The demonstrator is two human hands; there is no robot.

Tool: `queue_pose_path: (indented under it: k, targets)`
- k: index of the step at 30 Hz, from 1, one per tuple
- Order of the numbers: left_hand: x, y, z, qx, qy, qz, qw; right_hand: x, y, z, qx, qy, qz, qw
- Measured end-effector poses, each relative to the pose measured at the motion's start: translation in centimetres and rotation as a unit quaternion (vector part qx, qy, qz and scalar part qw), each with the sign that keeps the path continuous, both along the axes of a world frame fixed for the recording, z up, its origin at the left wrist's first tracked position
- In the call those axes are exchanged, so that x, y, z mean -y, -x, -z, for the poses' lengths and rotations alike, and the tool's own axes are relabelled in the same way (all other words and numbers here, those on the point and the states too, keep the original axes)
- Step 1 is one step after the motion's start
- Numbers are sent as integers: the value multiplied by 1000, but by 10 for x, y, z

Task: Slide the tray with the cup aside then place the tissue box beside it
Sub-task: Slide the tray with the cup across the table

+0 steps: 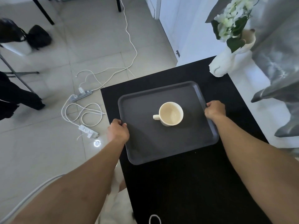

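Note:
A dark grey rectangular tray [145, 143] lies on the black table [186, 183], near its left edge. An empty cream cup [171, 113] stands upright in the middle of the tray, its handle pointing left. My left hand [118, 131] grips the tray's left rim, thumb on top. My right hand [214, 109] grips the right rim. No tissue box is in view.
A white vase [226, 62] with white flowers stands at the table's far right corner. Grey drapery [278, 94] hangs to the right. On the tiled floor to the left lie power strips [81, 94] and white cables. A small white ring [154, 219] lies at the table's near edge.

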State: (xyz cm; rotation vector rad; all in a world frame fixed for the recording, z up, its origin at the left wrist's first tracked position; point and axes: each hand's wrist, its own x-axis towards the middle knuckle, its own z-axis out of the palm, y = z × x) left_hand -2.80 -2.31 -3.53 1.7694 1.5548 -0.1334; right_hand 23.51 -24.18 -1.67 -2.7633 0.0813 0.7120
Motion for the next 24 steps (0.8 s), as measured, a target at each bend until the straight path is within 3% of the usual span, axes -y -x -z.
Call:
queue_pose_path:
  k: [13, 24]
  targets:
    - [-1, -53, -37, 21, -57, 129, 990, 76, 32, -31, -4, -42, 119, 992]
    - [22, -116, -60, 46, -68, 281, 956, 145, 78, -46, -8, -61, 257, 964]
